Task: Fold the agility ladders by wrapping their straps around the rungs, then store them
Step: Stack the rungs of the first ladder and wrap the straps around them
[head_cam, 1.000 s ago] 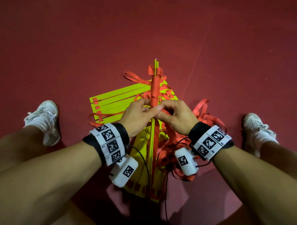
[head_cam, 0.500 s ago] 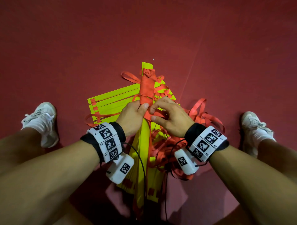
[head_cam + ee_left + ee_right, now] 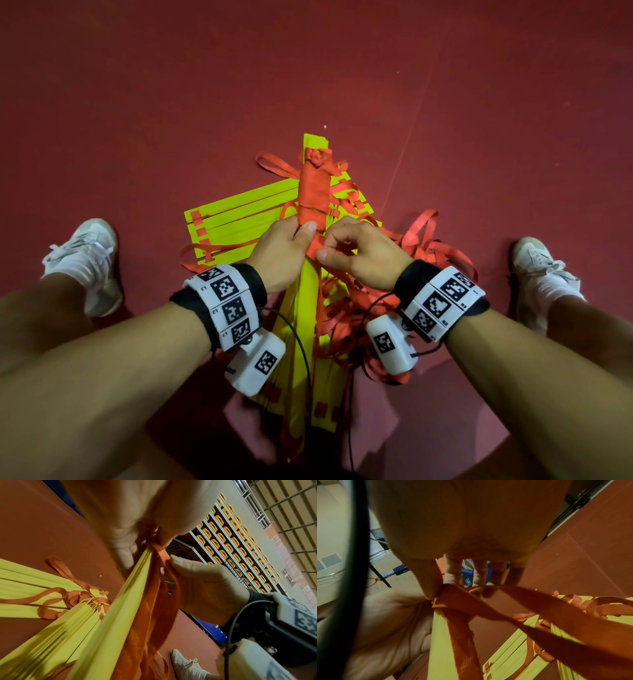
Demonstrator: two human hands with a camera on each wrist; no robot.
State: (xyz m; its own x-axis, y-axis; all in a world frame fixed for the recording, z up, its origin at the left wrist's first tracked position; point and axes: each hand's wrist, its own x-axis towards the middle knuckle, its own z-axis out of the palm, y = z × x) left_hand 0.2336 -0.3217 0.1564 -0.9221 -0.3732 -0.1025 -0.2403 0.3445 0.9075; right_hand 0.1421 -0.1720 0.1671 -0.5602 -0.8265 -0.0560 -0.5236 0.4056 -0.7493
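Note:
I hold a bundle of yellow rungs upright above the floor, its far half bound in red strap wraps. My left hand grips the bundle just below the wraps, thumb pressed on the red binding. My right hand pinches the loose red strap between thumb and forefinger right beside the bundle. The strap runs down along the rungs toward me. A second ladder's yellow rungs lie flat on the floor beneath, left of the bundle.
Tangled loose red straps pile on the red floor under and right of my right hand. My white shoes flank the ladders. Stadium seats show in the left wrist view.
The bundle turned from edge-on to its flat face and dropped slightly. My right hand shifted from gripping the bundle to pinching the strap beside it.

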